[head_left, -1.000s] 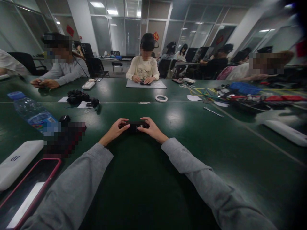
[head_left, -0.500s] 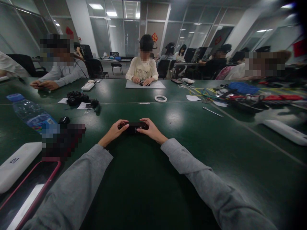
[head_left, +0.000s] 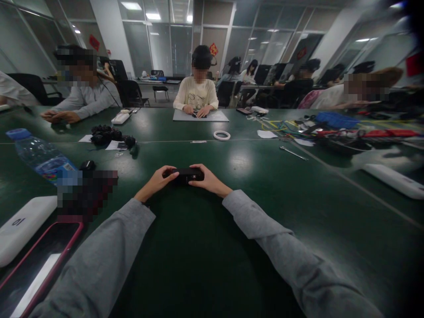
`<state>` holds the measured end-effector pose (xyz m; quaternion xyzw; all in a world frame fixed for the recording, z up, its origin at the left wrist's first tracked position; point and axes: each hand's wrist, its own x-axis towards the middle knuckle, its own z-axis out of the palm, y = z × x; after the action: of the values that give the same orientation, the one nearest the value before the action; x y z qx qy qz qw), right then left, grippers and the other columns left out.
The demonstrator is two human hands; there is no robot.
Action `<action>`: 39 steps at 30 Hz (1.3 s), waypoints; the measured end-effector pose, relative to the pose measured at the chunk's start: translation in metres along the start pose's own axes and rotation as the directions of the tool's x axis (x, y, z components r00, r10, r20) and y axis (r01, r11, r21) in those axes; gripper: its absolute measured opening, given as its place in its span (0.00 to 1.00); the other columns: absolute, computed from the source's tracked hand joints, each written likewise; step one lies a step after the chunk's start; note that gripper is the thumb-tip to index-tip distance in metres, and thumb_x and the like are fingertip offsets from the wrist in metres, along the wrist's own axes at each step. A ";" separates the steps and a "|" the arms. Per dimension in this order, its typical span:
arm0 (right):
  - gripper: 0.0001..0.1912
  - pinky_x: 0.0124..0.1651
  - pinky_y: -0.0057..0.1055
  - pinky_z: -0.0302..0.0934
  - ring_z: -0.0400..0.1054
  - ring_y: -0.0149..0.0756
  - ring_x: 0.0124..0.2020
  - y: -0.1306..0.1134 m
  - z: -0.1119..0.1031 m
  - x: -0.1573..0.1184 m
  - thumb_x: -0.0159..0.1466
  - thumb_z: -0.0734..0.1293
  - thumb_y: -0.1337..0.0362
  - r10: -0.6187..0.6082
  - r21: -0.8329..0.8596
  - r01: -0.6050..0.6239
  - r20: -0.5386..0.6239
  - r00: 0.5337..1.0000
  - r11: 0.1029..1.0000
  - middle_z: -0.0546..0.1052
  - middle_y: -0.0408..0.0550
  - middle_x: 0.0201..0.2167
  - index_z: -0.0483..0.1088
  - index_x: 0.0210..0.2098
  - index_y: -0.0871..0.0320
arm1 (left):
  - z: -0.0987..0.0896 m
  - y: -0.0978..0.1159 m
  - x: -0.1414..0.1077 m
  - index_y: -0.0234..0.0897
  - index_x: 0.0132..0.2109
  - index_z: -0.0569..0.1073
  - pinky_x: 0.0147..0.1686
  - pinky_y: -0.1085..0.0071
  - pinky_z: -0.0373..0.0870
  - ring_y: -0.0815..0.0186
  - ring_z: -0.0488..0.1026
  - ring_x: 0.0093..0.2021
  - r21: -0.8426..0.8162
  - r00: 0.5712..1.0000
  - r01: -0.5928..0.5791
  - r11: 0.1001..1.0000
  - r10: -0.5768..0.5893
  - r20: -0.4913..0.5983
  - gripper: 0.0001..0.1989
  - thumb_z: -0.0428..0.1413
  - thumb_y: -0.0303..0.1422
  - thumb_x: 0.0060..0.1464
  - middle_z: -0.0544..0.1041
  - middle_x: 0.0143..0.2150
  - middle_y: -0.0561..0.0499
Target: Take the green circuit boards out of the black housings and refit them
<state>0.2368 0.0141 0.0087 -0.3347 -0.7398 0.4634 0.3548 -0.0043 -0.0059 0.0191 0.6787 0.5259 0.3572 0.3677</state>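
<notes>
Head view: the left hand (head_left: 158, 182) and right hand (head_left: 209, 180) pinch opposite ends of a black box (head_left: 185, 175), just over or on the green table (head_left: 205, 247); contact is unclear. Uneven thumb pressure could tip it. Beyond, glass panels (head_left: 180, 48) line the room, and a person (head_left: 196, 95) sits at the far edge.

And on show here, two long heather-grey sleeves (head_left: 96, 251), plain and softly creased, cuffs loose and wide at the wrist, and there's a thin dark band (head_left: 145, 204) peeking out at the left cuff (head_left: 145, 210)!
</notes>
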 end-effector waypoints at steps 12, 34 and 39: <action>0.28 0.54 0.40 0.59 0.64 0.40 0.49 0.006 0.000 0.000 0.55 0.70 0.69 -0.104 -0.082 0.102 -0.017 0.994 0.991 0.67 0.47 0.48 0.60 0.53 0.55 | 0.002 -0.004 0.002 0.37 0.50 0.70 0.52 0.56 0.66 0.57 0.71 0.50 -0.056 1.000 -0.017 0.998 0.018 0.004 0.25 0.60 0.46 0.47 0.74 0.49 0.44; 0.29 0.62 0.47 0.52 0.54 0.45 0.59 -0.006 0.013 -0.006 0.59 0.70 0.66 -0.329 -0.491 0.211 -0.167 0.929 0.845 0.58 0.50 0.55 0.60 0.57 0.48 | 0.004 -0.013 0.004 0.39 0.59 0.59 0.58 0.56 0.61 0.57 0.64 0.60 -0.162 0.987 -0.153 0.975 0.142 -0.081 0.34 0.62 0.40 0.47 0.66 0.60 0.40; 0.36 0.63 0.45 0.52 0.55 0.44 0.59 0.002 0.012 -0.004 0.59 0.71 0.64 -0.276 -0.464 0.150 -0.216 0.937 0.873 0.58 0.52 0.55 0.53 0.62 0.51 | 0.001 -0.005 0.001 0.39 0.58 0.62 0.57 0.56 0.62 0.56 0.66 0.58 -0.132 0.996 -0.080 0.988 0.076 -0.035 0.32 0.60 0.43 0.49 0.70 0.57 0.41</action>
<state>0.2295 0.0061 0.0024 -0.3829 -0.8012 0.1904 0.4185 -0.0056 -0.0039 0.0140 0.6674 0.4791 0.4157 0.3902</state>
